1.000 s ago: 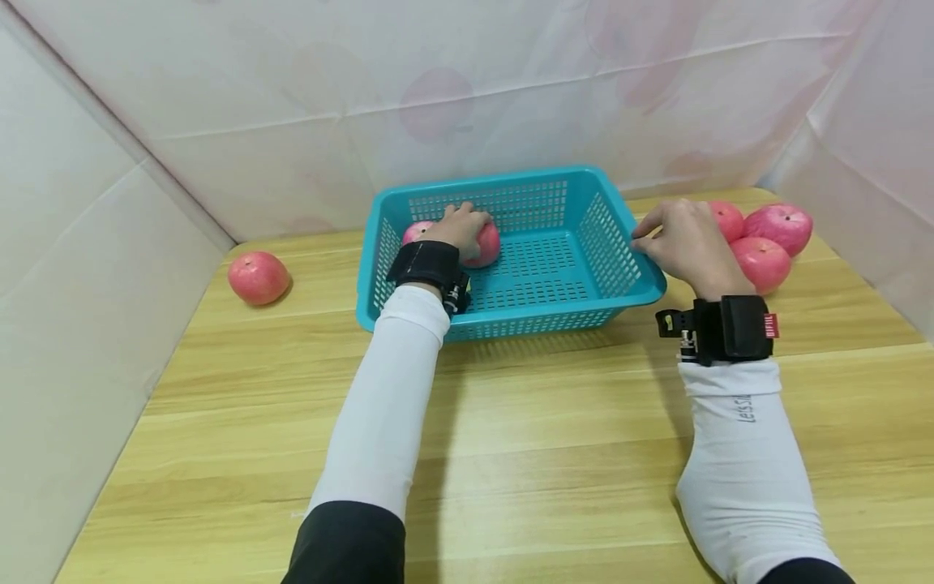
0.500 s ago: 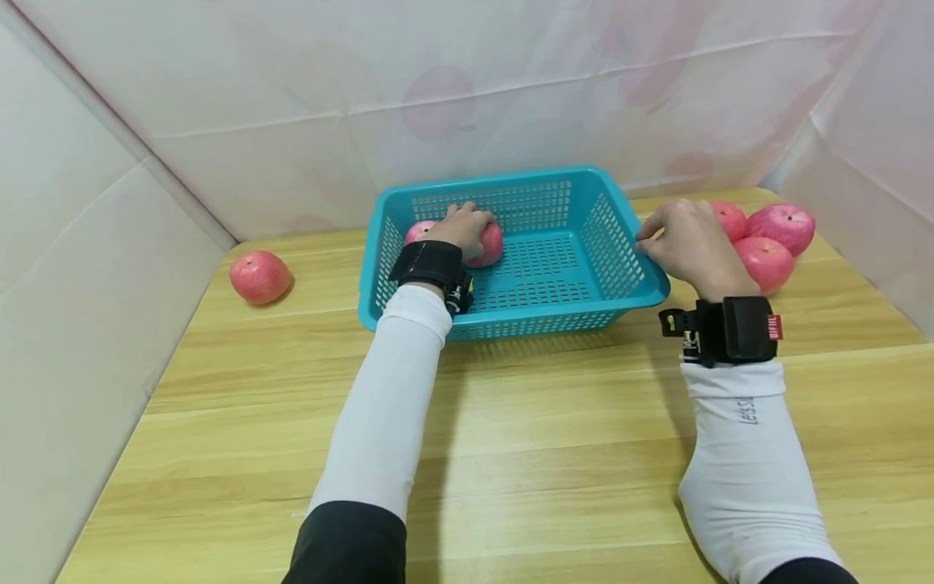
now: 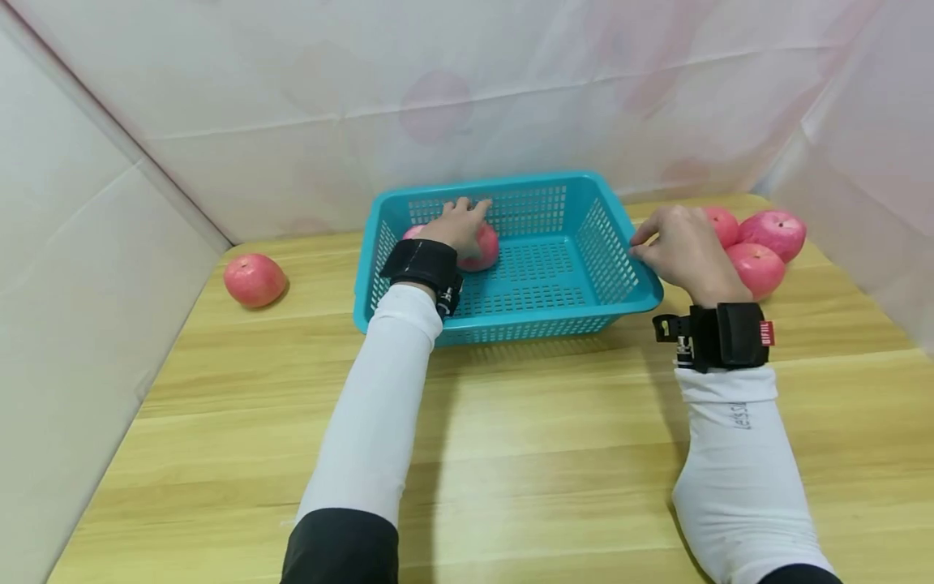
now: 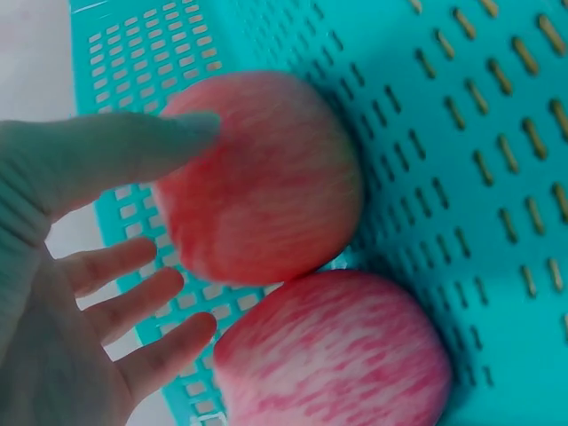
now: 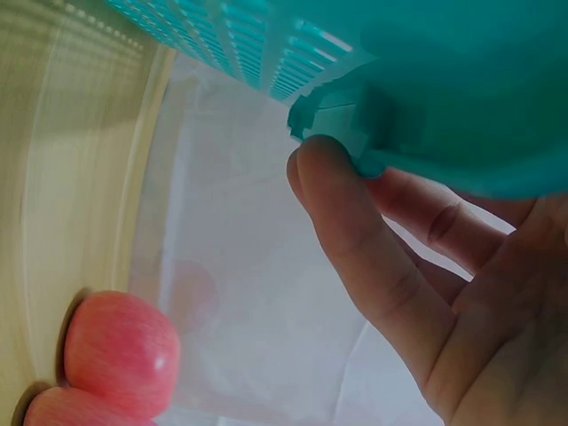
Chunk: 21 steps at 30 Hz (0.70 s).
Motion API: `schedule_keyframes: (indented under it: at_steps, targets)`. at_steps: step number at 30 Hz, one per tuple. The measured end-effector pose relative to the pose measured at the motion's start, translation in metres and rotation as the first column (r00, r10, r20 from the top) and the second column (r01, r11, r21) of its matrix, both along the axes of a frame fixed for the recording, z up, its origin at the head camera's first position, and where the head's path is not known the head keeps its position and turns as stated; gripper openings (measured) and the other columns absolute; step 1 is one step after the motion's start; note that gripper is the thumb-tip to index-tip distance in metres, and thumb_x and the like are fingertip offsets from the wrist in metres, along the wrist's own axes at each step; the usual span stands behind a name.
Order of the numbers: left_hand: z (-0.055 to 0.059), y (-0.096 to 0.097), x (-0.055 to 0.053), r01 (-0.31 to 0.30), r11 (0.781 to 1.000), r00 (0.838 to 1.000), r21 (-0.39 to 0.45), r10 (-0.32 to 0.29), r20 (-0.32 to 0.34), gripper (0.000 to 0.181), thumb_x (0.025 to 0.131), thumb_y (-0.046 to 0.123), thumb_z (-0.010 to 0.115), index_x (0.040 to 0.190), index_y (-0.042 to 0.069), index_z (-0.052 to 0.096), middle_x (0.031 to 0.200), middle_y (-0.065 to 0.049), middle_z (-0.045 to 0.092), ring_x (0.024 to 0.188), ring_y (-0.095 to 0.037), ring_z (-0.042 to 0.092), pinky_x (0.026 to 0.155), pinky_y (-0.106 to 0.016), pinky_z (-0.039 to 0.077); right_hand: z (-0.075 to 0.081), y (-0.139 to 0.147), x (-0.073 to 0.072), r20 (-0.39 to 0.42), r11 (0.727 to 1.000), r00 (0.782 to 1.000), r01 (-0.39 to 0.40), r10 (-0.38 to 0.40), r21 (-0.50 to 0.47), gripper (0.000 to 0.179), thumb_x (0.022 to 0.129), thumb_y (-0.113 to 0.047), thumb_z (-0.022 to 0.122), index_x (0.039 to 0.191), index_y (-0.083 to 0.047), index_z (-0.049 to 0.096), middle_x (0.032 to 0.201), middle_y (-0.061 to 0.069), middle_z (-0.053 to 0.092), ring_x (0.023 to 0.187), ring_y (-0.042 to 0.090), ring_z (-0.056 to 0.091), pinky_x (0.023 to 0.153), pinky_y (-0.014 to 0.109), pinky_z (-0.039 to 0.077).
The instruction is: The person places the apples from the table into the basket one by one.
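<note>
In the head view a blue-green plastic basket (image 3: 547, 312) stands at the table's back. My left hand (image 3: 458, 227) is inside its left part, over two apples. In the left wrist view its fingers are spread and relaxed, and its thumb lies in front of the redder apple (image 4: 266, 186); whether it touches cannot be told. A streaked pink apple (image 4: 337, 355) lies against that one. My right hand (image 3: 689, 251) pinches the basket's right rim between thumb and fingers, also seen up close in the right wrist view, where the hand (image 5: 399, 266) grips the edge.
A lone apple (image 3: 254, 281) lies on the wooden table (image 3: 540, 454) left of the basket. Beyond my right hand is a cluster of three apples (image 3: 773, 234). A pale patterned cloth (image 3: 306, 89) hangs behind the basket, with more pale walls at both sides.
My left fingers have loosened and spread from the redder apple, which stays in the basket. My right hand keeps its hold on the rim. The head view has shifted slightly.
</note>
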<state>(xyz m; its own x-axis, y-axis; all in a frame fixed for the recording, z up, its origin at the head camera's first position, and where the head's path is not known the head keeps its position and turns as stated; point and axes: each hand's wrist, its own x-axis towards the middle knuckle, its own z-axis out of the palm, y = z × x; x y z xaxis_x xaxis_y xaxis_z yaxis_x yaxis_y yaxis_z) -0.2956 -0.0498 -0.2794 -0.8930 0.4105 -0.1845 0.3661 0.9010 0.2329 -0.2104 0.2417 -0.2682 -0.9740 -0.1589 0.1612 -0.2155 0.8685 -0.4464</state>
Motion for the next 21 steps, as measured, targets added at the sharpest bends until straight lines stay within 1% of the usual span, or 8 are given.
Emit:
schedule_keyframes:
  at_steps: [2,4,8,12,15,21]
  targets:
    - [0.002,-0.003,0.002,-0.001,1.000,1.000,0.026,0.001,0.011,0.079,0.099,0.008,0.060,0.164,0.014,0.015,0.165,-0.018,0.016,0.153,-0.038,0.008,0.116,-0.055,0.029,-0.001,-0.001,0.000,0.010,1.000,1.000,0.005,-0.005,-0.009,0.021,0.093,-0.001,0.067,0.105,0.016,0.071,0.117,0.037,0.061,0.098,0.052,0.061,0.063,0.047,0.057]
    - [0.005,-0.005,0.004,-0.006,0.999,1.000,0.031,0.006,0.020,0.080,0.098,0.010,0.062,0.164,0.015,0.016,0.165,-0.017,0.017,0.153,-0.037,0.009,0.115,-0.056,0.030,-0.002,-0.001,0.000,0.015,1.000,1.000,0.007,-0.007,-0.015,0.021,0.093,-0.001,0.067,0.106,0.016,0.071,0.118,0.037,0.061,0.098,0.052,0.061,0.064,0.047,0.057]
    - [0.008,-0.008,0.001,-0.017,1.000,1.000,0.006,0.017,0.018,0.079,0.098,0.012,0.062,0.164,0.018,0.020,0.165,-0.014,0.018,0.152,-0.034,0.014,0.111,-0.057,0.036,0.000,0.002,-0.001,0.015,1.000,1.000,0.003,-0.002,-0.009,0.022,0.094,-0.001,0.066,0.107,0.016,0.070,0.117,0.038,0.061,0.096,0.052,0.062,0.069,0.053,0.057]
    - [0.017,-0.011,0.001,0.003,1.000,1.000,-0.016,-0.003,-0.001,0.073,0.100,0.015,0.061,0.163,0.017,0.024,0.165,-0.015,0.020,0.151,-0.035,0.017,0.111,-0.058,0.036,0.001,0.003,-0.002,0.017,1.000,1.000,-0.001,0.001,-0.006,0.022,0.094,-0.001,0.066,0.107,0.016,0.070,0.117,0.037,0.060,0.094,0.052,0.064,0.074,0.057,0.057]
    - [0.024,-0.014,0.004,0.018,1.000,1.000,-0.017,-0.018,-0.020,0.069,0.101,0.018,0.060,0.162,0.015,0.027,0.164,-0.016,0.023,0.151,-0.035,0.019,0.112,-0.059,0.033,0.001,0.002,-0.002,0.015,1.000,1.000,0.004,-0.004,-0.012,0.022,0.094,-0.001,0.066,0.107,0.016,0.070,0.117,0.037,0.060,0.094,0.052,0.064,0.072,0.055,0.057]
    - [0.027,-0.023,0.005,0.037,0.999,0.999,0.006,-0.036,-0.039,0.064,0.101,0.016,0.060,0.159,0.014,0.033,0.161,-0.017,0.029,0.148,-0.035,0.026,0.114,-0.059,0.032,0.001,-0.001,-0.002,0.012,1.000,1.000,0.010,-0.010,-0.018,0.021,0.094,-0.001,0.066,0.105,0.016,0.071,0.117,0.036,0.061,0.094,0.051,0.064,0.067,0.050,0.057]
